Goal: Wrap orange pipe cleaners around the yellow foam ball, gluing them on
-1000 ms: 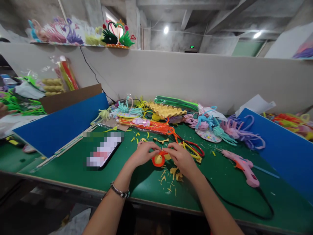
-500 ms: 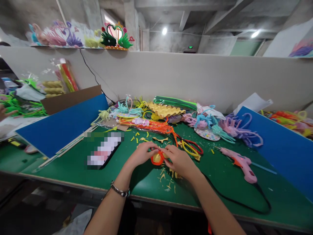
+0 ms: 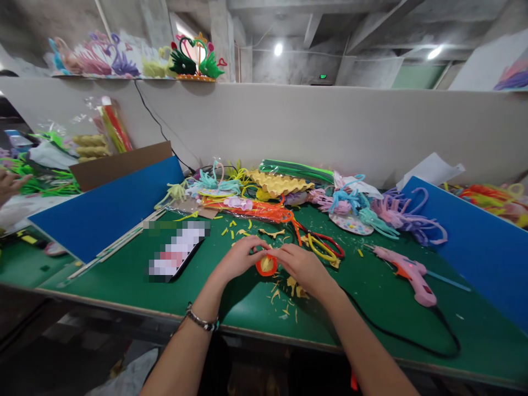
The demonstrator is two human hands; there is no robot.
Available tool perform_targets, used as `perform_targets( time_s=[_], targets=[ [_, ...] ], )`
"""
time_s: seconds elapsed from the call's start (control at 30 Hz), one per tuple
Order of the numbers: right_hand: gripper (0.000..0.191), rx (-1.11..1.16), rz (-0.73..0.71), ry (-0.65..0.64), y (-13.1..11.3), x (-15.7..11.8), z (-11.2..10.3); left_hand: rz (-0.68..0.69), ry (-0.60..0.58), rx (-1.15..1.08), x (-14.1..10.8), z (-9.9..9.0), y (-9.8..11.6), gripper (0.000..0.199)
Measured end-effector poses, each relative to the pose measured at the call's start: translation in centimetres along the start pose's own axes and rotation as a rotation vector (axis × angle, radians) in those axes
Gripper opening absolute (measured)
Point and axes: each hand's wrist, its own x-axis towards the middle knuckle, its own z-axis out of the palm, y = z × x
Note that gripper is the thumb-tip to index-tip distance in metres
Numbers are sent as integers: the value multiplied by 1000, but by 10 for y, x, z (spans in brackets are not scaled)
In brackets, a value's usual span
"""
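Green worktop: runs under the left grip and right grip, with loads of clutter piled beyond them.
Blue boards: one's well off to the left of the grips, the other well off right and cut by the frame.
Left grip: pretty much closed, thumb and fingers pinching the top of an orange-rimmed piece.
Right grip: drawn in close too, fingertips on the piece right beside the left ones. Thumb's mostly hidden, so no clue how tight.
Someone else's hand: way left of the grips, chopped off by the frame.
Pink glue gun: lying well right of the right grip.
Phone: left of the left grip, screen pixelated, unreadable.
Orange-rimmed piece: between the grips, yellow middle showing, upper edge covered by fingers.
Yellow scraps: scattered just below the grips, mostly too tiny to make out.
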Motion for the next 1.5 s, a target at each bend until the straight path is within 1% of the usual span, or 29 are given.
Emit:
perform_targets(
  time_s=[0.17, 0.43, 0.53, 0.67, 0.77, 1.0, 1.2, 1.5],
  targets=[
    [27, 44, 77, -15, 2, 4, 2, 2, -18, -26, -1, -1, -1, 14],
    [32, 19, 163, -31, -4, 6, -7, -1, -31, -59, -3, -4, -3, 12],
    [32, 41, 139, -39, -6, 6, -7, -4, -28, -65, -4, -4, -4, 11],
    [27, 64, 94, -47, -7, 5, -5, -6, -21, -61, -4, -4, -4, 11],
    [23, 61, 92, -43, -7, 5, -2, -7, -22, -55, -4, -4, -4, 12],
    [21, 15, 103, -51, -4, 9, 2, -1, -19, -28, -5, -4, -2, 14],
    [18, -56, 82, -50, -7, 11, 1, 26, -26, -12, -4, -1, 3, 17],
    [20, -130, 48, -2, -9, 9, 2, 57, 43, 22, -5, 2, 6, 12]
  ],
)
